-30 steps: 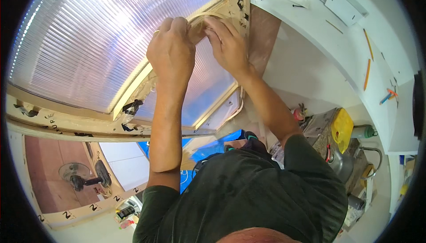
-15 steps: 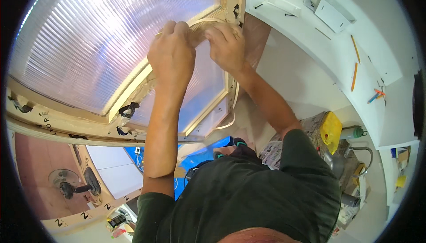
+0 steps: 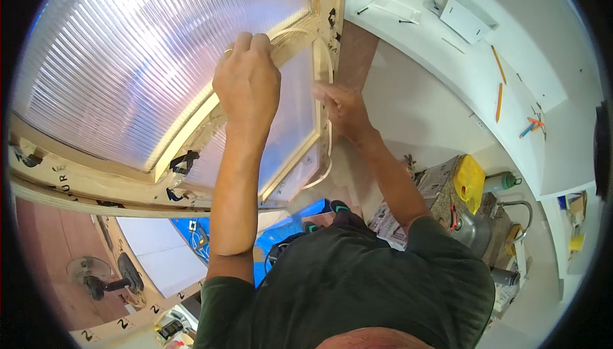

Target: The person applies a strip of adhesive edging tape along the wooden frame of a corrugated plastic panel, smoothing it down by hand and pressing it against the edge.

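Two hands press a thin pale strip into a wooden window frame overhead.

The left hand is up at the frame's slanted bar, fingers curled over the top of the strip and gripping it; the right hand lies flatter, fingers spread narrow and pressing the strip against the upright bar just beside the ribbed clear panel; below those fingers the strip hangs loose in a curve. By the look of it the seating step is underway, with the lower run still free; the next move likely calls for sliding the right fingers down, keeping pressure even so the strip does not kink. Past the elbow sit a yellow jug and a fan.
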Tool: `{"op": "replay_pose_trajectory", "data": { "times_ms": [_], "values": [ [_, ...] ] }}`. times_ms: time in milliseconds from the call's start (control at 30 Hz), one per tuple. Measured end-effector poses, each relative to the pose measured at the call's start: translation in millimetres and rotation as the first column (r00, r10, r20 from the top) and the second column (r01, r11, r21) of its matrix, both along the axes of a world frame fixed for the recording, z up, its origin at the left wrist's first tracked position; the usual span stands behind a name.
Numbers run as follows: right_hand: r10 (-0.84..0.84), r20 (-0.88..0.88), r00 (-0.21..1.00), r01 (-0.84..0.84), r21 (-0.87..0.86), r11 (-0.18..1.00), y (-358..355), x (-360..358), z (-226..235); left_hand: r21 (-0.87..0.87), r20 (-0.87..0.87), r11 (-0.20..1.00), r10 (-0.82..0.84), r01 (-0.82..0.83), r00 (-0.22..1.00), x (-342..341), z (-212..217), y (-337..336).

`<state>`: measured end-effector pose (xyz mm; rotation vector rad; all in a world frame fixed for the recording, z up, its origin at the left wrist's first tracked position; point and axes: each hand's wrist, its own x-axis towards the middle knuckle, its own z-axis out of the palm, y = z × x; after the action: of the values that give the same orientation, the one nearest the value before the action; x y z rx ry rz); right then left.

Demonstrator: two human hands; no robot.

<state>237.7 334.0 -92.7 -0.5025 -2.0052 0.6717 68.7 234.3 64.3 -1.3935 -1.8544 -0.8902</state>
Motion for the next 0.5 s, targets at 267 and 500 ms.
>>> {"op": "replay_pose_trajectory", "data": {
  "times_ms": [267, 500],
  "values": [
    [-0.030, 0.380, 0.924, 0.085, -0.129, 0.988, -7, 32, 1, 0.032, 0.013, 0.999, -0.025, 0.024, 1.000, -3, -3, 0],
    [-0.121, -0.168, 0.978, 0.171, 0.325, 0.930, 9, -26, 58, 0.027, -0.002, 0.999, -0.016, 0.016, 1.000, 1, -2, 1]
  ]
}}
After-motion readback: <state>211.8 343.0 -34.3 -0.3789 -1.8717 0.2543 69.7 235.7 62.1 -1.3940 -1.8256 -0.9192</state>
